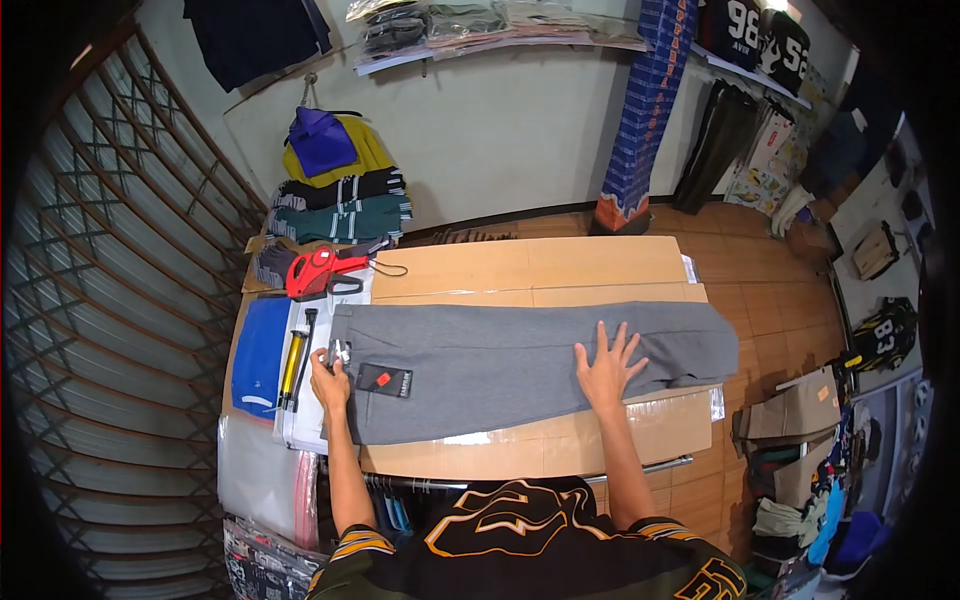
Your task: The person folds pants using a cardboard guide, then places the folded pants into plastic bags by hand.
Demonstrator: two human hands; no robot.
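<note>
Clock bearings taken with 12 o'clock pointing away from the wearer. Grey trousers (480,350), folded lengthwise, laid flat on the cardboard-covered table (450,265), long axis running roughly 9 to 3 o'clock, across the front of the body; waistband at the 9 o'clock end, legs towards 3 o'clock, with loose folds at that end. Left hand (330,385) at the waistband edge, fingers curled and in contact, close to a small shiny item (340,351); firm grip or mere touch not possible to tell. Right hand (603,378) released, fingers spread, palm down on the legs, well apart from the left, with the waistband at 9 o'clock from it. Dark tag (384,380) with red mark, lying on the fabric just off the left hand at 3 o'clock, hence nearer to left than to right. Red tape dispenser (315,270) beyond the left hand, near 12 o'clock, clear of the fabric. Yellow-and-black tool (292,368) at about 10 o'clock from the same hand, beside a blue packet (262,350); neither in contact with either hand.
</note>
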